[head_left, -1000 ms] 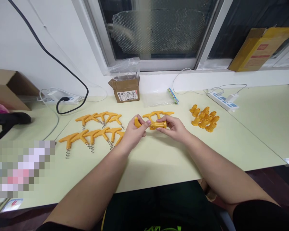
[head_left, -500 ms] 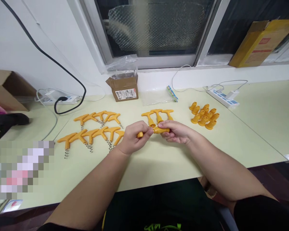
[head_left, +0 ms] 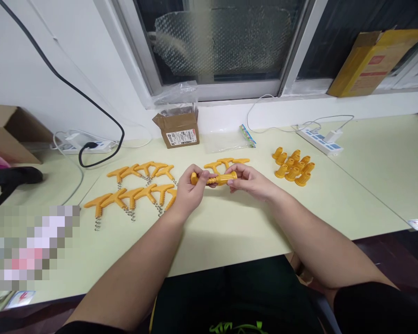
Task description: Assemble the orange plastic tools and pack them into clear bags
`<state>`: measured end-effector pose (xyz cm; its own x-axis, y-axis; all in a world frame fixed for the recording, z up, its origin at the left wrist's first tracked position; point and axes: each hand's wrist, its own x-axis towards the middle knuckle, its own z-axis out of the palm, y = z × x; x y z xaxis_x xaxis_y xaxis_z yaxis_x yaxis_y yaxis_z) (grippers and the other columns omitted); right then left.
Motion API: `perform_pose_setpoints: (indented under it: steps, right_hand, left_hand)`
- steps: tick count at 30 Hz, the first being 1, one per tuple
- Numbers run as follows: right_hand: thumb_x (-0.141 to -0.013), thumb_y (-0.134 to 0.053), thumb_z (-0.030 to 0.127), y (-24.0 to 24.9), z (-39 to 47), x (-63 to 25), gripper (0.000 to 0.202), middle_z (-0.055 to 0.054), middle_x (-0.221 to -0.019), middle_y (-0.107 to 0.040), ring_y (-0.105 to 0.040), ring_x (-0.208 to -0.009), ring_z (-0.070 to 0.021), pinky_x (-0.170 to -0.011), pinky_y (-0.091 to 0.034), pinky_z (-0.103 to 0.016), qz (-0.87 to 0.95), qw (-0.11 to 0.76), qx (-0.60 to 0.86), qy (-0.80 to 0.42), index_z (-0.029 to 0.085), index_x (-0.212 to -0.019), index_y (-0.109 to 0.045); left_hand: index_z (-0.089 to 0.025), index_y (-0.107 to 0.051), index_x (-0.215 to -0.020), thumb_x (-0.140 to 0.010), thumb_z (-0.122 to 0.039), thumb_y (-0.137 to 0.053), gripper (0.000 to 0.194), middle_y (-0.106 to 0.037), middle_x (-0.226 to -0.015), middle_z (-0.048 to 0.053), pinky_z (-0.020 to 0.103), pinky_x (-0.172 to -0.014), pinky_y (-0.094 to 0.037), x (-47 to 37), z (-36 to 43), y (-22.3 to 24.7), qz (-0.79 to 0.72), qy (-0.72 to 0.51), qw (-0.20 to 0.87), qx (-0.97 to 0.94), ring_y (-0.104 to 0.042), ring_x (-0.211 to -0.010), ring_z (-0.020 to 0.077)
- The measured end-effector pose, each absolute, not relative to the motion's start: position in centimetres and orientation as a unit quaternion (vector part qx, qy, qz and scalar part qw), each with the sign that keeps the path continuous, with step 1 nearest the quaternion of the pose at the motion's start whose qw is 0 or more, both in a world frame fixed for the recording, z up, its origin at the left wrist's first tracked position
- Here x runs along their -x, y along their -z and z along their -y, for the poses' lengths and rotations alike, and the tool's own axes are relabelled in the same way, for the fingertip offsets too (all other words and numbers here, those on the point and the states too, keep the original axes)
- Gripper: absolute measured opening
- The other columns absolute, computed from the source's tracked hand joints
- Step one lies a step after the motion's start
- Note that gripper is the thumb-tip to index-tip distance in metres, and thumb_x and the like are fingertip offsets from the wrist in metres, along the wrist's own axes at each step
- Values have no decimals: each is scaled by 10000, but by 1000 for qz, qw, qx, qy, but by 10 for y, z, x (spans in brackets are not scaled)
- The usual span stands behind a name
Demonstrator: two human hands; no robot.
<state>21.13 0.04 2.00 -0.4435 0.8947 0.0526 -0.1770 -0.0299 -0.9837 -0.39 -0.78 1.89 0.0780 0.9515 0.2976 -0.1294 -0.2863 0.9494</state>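
Observation:
My left hand (head_left: pixel 192 188) is closed round a yellow T-shaped corkscrew handle (head_left: pixel 194 178), whose threaded neck points right. A ribbed yellow sleeve (head_left: pixel 226 178) lies in line with that neck, and the fingers of my right hand (head_left: pixel 248 180) pinch its flared end. The metal spiral is hidden. Just behind my hands lie several yellow T-handled pieces (head_left: pixel 225 162), partly covered by my fingers. To the left, two rows of yellow corkscrews (head_left: pixel 130 197) show bare metal spirals. Several yellow sleeves (head_left: pixel 292 173) stand upright in a group to the right.
An open cardboard box (head_left: pixel 181 132) and a clear plastic bag (head_left: pixel 223 140) lie by the wall. Power strips stand at the left (head_left: pixel 104 147) and right (head_left: pixel 322 141). A black cable (head_left: pixel 73 88) hangs at the left, near a larger cardboard box (head_left: pixel 12 132).
Both hands have risen slightly, and my right hand has opened up around the sleeve, now held by its flared end. More of the handle's threaded neck and the sleeve shows.

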Motion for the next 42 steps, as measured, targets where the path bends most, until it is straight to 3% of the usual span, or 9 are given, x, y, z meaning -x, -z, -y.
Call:
perform_pose_setpoints:
  steps: [8,13,16,22,29,35,39,42]
  right_hand:
    - [-826,-805,389,-11,2,-207,350,-41,-986,-701,-680,-835,-171,-799,-578,-344,666,477,353,-452,221,-1085,-640]
    - [-856,-774,374,-16,6,-208,324,-50,-1019,-708,-680,-845,-178,-850,-583,-374,706,491,358,-365,226,-1117,-654]
    - [-858,-768,398,-17,6,-208,316,-59,-1039,-704,-672,-872,-186,-848,-592,-375,716,495,360,-336,231,-1105,-665]
    - [-801,-829,427,-10,1,-206,393,-75,-1106,-710,-715,-970,-214,-899,-594,-403,654,500,328,-464,230,-1082,-638]
    - [-665,-920,380,-13,-1,-204,434,6,-754,-710,-677,-647,-144,-661,-574,-299,583,481,363,-545,202,-951,-646]
    - [-649,-929,398,-16,-2,-205,434,12,-715,-695,-653,-586,-130,-619,-570,-292,566,465,359,-579,175,-888,-643]
    - [-708,-901,428,-14,-6,-208,439,12,-789,-716,-666,-631,-124,-661,-583,-300,527,482,327,-619,204,-941,-603]
    - [-730,-884,460,-11,-8,-208,462,12,-863,-732,-686,-709,-142,-730,-586,-334,505,511,303,-626,244,-947,-539]
  left_hand:
    - [-196,-555,-841,-769,-584,-810,470,-690,-806,13,265,-708,-589,7,-6,-13,-377,-571,493,-536,-661,-694,121]
    - [-209,-534,-847,-825,-548,-778,418,-616,-752,-27,179,-519,-431,8,-10,-10,-383,-563,495,-539,-509,-536,61]
    - [-210,-535,-841,-819,-534,-790,413,-597,-740,-31,181,-530,-403,7,-11,-10,-375,-564,512,-528,-465,-533,55]
    - [-226,-514,-855,-760,-498,-844,438,-567,-747,-44,184,-586,-419,5,-13,-10,-353,-572,566,-478,-469,-581,63]
    - [-236,-508,-865,-814,-421,-810,358,-524,-748,-55,190,-654,-455,7,-9,-12,-366,-578,506,-525,-489,-630,74]
    - [-228,-537,-872,-808,-438,-816,355,-583,-869,-18,207,-726,-493,7,-6,-12,-369,-594,459,-548,-552,-756,99]
    - [-265,-482,-992,-750,-433,-876,492,-633,-877,-40,221,-734,-500,7,-9,-10,-335,-587,536,-506,-579,-720,86]
    - [-278,-453,-1147,-691,-397,-927,668,-713,-981,3,299,-846,-538,5,-9,-9,-322,-534,634,-457,-674,-803,115]
